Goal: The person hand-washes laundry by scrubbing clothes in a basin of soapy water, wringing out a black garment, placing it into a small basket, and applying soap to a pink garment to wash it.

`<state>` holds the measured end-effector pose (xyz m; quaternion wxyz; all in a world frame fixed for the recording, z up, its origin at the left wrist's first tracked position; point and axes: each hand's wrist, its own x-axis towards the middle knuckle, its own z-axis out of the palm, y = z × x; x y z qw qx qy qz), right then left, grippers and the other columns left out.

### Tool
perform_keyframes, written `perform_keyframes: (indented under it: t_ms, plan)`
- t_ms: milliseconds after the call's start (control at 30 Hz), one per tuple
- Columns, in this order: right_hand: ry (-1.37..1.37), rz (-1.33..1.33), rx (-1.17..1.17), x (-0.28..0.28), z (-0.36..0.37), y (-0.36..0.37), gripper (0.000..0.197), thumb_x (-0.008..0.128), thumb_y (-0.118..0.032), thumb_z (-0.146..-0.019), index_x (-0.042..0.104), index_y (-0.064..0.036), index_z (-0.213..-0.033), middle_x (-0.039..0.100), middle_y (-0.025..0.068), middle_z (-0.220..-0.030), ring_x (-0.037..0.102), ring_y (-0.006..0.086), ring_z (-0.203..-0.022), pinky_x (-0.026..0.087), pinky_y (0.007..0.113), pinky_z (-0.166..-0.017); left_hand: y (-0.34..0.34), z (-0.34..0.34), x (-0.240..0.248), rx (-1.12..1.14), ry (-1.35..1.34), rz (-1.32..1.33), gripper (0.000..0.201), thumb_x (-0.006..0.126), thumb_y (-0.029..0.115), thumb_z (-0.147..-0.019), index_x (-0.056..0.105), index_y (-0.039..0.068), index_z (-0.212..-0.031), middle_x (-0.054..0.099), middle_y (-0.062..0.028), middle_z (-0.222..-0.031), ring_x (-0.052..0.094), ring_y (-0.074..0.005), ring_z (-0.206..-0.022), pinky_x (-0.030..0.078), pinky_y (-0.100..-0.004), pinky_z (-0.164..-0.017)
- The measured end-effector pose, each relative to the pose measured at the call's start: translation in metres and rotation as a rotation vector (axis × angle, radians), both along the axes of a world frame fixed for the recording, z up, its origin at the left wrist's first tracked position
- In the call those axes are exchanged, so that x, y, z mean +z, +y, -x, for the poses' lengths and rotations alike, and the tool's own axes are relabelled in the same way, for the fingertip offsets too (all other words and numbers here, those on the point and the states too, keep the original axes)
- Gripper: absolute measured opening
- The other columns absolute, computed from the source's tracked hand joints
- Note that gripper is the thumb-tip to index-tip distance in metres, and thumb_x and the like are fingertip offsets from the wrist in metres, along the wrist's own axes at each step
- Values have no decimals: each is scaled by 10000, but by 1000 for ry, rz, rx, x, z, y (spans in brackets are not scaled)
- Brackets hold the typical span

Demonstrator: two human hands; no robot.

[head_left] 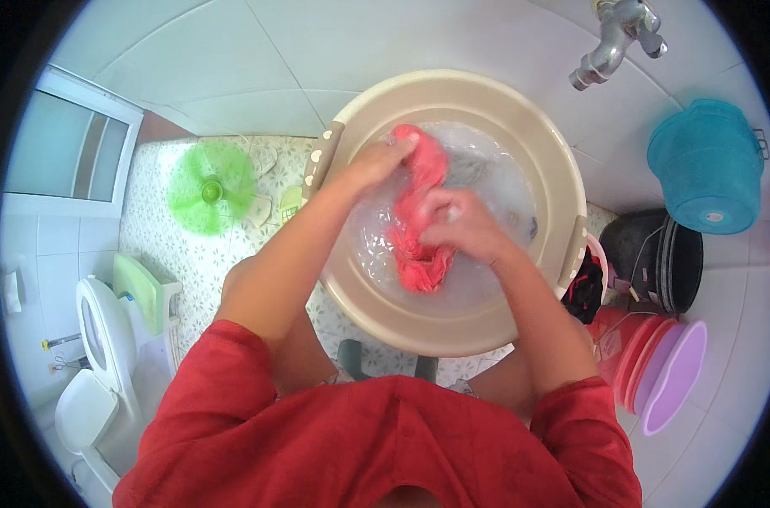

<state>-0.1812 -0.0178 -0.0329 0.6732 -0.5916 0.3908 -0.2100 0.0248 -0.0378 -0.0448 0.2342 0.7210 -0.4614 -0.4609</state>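
A large beige basin (355,292) in front of me holds cloudy, sudsy water. Bunched in it is a wet red cloth (420,269), perhaps a garment, stretching from my left hand down past my right. My left hand (386,161) is closed on the cloth's far end, thumb on top. Over the cloth's middle, my right hand (463,224) is curled and somewhat blurred, its fingers against the fabric; its exact grip is hard to see. Greyish cloth (465,169) lies in the water to the right of the red one.
A metal tap (609,46) juts from the wall at upper right. Along the right stand a teal bucket (706,165), black buckets (656,262) and stacked red and purple basins (677,377). To the left are a spinning green fan (211,190), a green stool (139,292) and a toilet (105,339).
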Motion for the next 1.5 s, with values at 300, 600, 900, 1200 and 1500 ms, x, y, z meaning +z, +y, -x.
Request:
perform_keyframes:
  t_ms: [300, 600, 900, 1200, 1500]
  plan:
    - [377, 24, -97, 7, 4, -3, 329, 647, -303, -780, 628, 5, -893, 624, 97, -751, 584, 157, -660, 466, 304, -539, 18, 21, -24, 310, 1011, -212, 319, 509, 84, -607, 543, -4, -913, 594, -126, -803, 600, -260, -711, 520, -410, -634]
    - [502, -16, -114, -12, 22, -22, 368, 650, -231, -760, 605, 27, -1018, 635, 163, -851, 622, 232, -721, 495, 359, -466, 25, 25, 32, 162, 1053, -128, 310, 568, 103, -697, 567, 6, -992, 618, -105, -894, 600, -199, -787, 505, -349, -704]
    - [266, -268, -109, -13, 27, -39, 384, 615, -308, -783, 621, -28, -1046, 646, 165, -837, 628, 246, -655, 513, 382, -516, 23, 19, 76, -47, 1183, 150, 382, 599, 44, -748, 518, 0, -1119, 606, -109, -1028, 598, -179, -920, 477, -309, -834]
    - [846, 155, 115, -26, 20, -20, 480, 600, -275, -769, 526, -39, -1180, 619, 227, -992, 649, 319, -784, 532, 374, -629, 30, 0, 79, -163, 1207, 183, 536, 638, 58, -713, 444, -3, -1209, 570, -121, -1108, 568, -213, -1010, 439, -341, -911]
    - [135, -418, -145, -29, 19, -35, 356, 492, -326, -856, 564, -72, -1094, 662, 104, -823, 643, 233, -718, 509, 398, -611, 32, 25, 77, -304, 905, 83, 612, 685, 31, -675, 448, 42, -1239, 552, -94, -1124, 538, -186, -1015, 417, -325, -906]
